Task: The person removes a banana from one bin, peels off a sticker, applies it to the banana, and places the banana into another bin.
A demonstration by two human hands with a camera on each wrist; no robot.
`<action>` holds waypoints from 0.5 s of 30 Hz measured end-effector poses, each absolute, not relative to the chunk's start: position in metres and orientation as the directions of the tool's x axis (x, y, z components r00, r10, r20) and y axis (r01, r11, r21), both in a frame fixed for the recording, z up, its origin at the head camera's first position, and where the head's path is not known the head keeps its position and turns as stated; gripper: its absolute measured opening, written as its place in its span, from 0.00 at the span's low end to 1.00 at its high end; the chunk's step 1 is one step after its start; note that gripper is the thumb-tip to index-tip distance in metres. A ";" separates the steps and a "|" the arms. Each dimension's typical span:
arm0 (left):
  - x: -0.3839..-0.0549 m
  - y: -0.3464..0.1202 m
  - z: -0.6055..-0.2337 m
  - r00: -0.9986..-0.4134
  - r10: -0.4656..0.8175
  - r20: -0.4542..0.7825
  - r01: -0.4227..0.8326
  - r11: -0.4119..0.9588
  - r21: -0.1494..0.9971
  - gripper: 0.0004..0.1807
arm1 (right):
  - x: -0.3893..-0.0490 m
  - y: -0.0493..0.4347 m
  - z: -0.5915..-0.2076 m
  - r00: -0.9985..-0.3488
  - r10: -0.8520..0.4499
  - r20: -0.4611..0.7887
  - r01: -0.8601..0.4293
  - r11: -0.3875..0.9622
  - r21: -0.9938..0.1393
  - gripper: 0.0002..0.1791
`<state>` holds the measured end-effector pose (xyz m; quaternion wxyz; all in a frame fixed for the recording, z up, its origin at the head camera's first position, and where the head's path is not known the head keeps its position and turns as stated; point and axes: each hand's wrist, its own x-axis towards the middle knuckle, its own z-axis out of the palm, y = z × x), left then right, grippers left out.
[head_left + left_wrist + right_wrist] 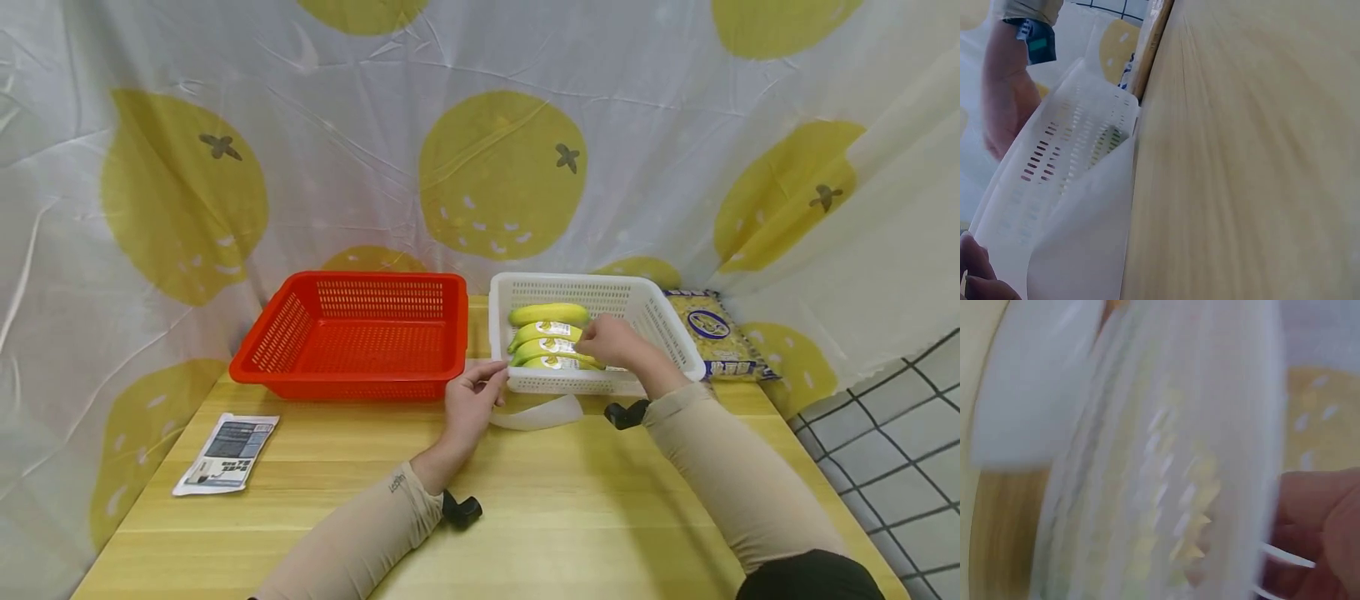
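My right hand (617, 340) reaches over the front rim of a white plastic basket (667, 329), its fingers bent beside the yellow bananas (523, 337). Between those fingers shows a thin white strip (1288, 555). Several bananas carry white labels with a banana picture; the rearmost yellow fruit (551, 314) shows no label. At the basket's front left corner is my left hand (468, 400), thumb and forefinger close together right at the rim; I cannot tell whether they grip anything. A curled white paper sheet (542, 414) lies on the table against the basket front.
A red plastic basket (375, 340) stands left of the white one, nothing in it. A flat printed packet (227, 454) lies at the table's left. Behind the white basket's right side rests a yellow and blue bag (712, 333). A lemon-print curtain (337, 167) hangs behind.
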<state>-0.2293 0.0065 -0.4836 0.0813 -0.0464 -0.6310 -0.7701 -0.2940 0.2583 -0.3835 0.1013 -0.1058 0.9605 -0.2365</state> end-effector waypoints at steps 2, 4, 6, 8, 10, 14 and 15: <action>-0.231 0.005 -0.486 -0.978 -0.069 0.195 0.204 -0.185 0.961 0.11 | -0.280 0.244 -0.376 -0.971 -0.239 -0.012 -0.191 0.806 -0.560 0.25; -0.232 0.004 -0.486 -0.975 -0.074 0.210 0.220 -0.175 0.960 0.12 | -0.264 0.228 -0.372 -0.969 -0.206 0.134 -0.244 0.740 -0.627 0.22; -0.232 0.003 -0.485 -0.972 -0.075 0.221 0.231 -0.168 0.958 0.12 | -0.251 0.213 -0.377 -0.940 -0.153 0.305 -0.324 0.682 -0.656 0.17; -0.231 0.002 -0.484 -0.972 -0.067 0.225 0.233 -0.164 0.958 0.12 | -0.239 0.201 -0.389 -0.887 -0.081 0.454 -0.397 0.634 -0.664 0.13; -0.231 0.000 -0.484 -0.972 -0.054 0.227 0.233 -0.158 0.960 0.13 | -0.229 0.192 -0.408 -0.804 0.006 0.594 -0.471 0.604 -0.643 0.10; -0.229 -0.003 -0.485 -0.973 -0.036 0.227 0.230 -0.128 0.965 0.14 | -0.216 0.183 -0.445 -0.570 0.121 0.813 -0.645 0.547 -0.533 0.11; -0.228 -0.004 -0.485 -0.972 -0.033 0.233 0.235 -0.120 0.965 0.13 | -0.215 0.182 -0.452 -0.511 0.129 0.850 -0.679 0.545 -0.491 0.11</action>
